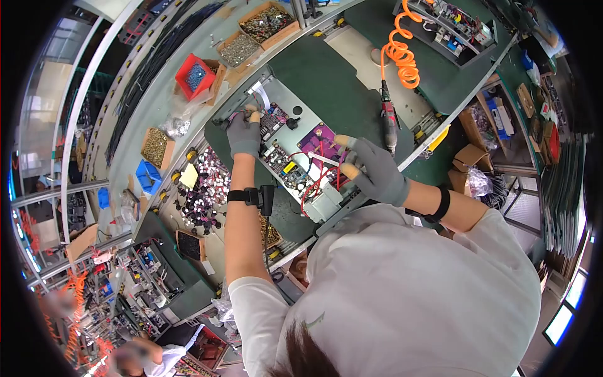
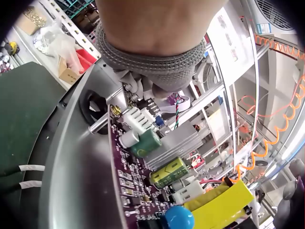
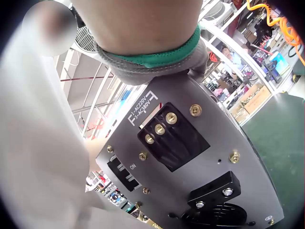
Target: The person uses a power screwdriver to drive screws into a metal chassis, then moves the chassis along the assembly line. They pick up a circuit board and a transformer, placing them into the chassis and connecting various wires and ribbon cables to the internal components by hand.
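Note:
An open metal chassis packed with circuit boards lies across the green work surface. My left hand, in a grey glove with bare-looking fingertips, reaches to its far left end, close to a small dark board and a white ribbon cable. What those fingers hold is hidden, so I cannot tell. Above a purple circuit board, my right hand has thumb and forefinger spread apart, next to a white strip and red wires. The right wrist view shows the chassis's grey end panel with a black terminal block.
A power screwdriver on an orange coiled hose lies right of the chassis. Screw boxes, including a red bin and a blue bin, line the left side. White connectors lie heaped near my left forearm.

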Tool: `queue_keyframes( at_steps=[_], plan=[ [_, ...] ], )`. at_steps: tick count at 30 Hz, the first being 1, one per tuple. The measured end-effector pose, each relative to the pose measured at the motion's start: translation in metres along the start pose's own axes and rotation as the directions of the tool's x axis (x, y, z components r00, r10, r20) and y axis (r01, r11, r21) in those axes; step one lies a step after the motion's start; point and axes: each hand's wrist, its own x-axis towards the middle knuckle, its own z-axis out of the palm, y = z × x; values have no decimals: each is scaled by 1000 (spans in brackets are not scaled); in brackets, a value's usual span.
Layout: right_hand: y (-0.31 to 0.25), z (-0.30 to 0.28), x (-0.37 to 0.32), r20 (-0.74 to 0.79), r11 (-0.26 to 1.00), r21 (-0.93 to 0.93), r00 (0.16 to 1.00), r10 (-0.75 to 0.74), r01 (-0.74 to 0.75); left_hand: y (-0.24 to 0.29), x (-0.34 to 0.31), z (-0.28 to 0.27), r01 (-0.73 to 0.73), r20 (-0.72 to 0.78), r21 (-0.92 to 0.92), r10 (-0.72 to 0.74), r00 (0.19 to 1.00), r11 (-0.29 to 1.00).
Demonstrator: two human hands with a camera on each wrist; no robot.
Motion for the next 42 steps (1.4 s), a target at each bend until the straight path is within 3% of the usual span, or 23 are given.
queue_keyframes(
  at_steps=[1, 5, 6, 7, 9, 10, 12, 13, 15, 22, 28, 30, 33, 34, 36, 39, 42],
  plan=[
    [0, 0, 0, -9, 1000, 2, 1000, 9, -9, -6, 1, 2, 50, 23, -61, -49, 999, 997],
    [1, 2, -1, -37, 986, -149, 996, -77, 70, -21, 3, 4, 104, 83, 62, -109, 991, 993],
    [2, 3, -1, -45, 974, -197, 991, -122, 111, -19, 2, 5, 131, 81, -49, -126, 989, 990],
    [2, 4, -1, -46, 975, -194, 992, -119, 108, -17, 2, 6, 132, 84, -46, -128, 988, 990],
    [3, 5, -1, -43, 937, -279, 972, -230, 209, -11, 3, 6, -69, -67, -79, 64, 996, 995],
    [4, 5, -1, -42, 937, -279, 972, -230, 209, -7, 2, 7, -68, -67, -79, 63, 996, 995],
    [6, 5, -2, 4, 933, -297, 978, -209, 201, 1, 0, 8, -15, -203, -324, -54, 978, 946],
    [5, 5, -1, 4, 934, -297, 978, -209, 201, 0, 0, 8, -15, -203, -324, -54, 978, 946],
    [2, 5, 1, -5, 939, -285, 980, -201, 191, 0, -1, 4, 28, -168, -28, -32, 985, 999],
    [7, 7, 0, 4, 933, -298, 978, -209, 201, -2, -1, 10, -65, -169, -31, 59, 984, 997],
    [8, 6, -1, 61, 937, -295, 982, -177, 188, -3, -2, 8, -127, -125, 93, 139, 982, 987],
    [7, 5, -1, 64, 937, -298, 983, -172, 183, -1, -2, 7, -253, -94, 149, 268, 959, 956],
    [11, 7, -2, 54, 937, -294, 982, -181, 189, 9, -8, 4, -311, -85, 202, 333, 939, 929],
    [12, 7, -2, 54, 937, -294, 982, -180, 188, 11, -6, 4, -311, -85, 202, 333, 939, 929],
    [13, 8, -3, 52, 939, -288, 982, -183, 190, 18, -3, 2, -124, 0, 184, 126, 992, 975],
    [17, 10, -4, 48, 935, -291, 979, -198, 203, 35, 2, -7, -37, 109, 191, 17, 994, 981],
    [18, 10, -4, 64, 938, -293, 983, -172, 184, 35, 6, -10, -72, 96, 255, 49, 994, 964]
  ],
)
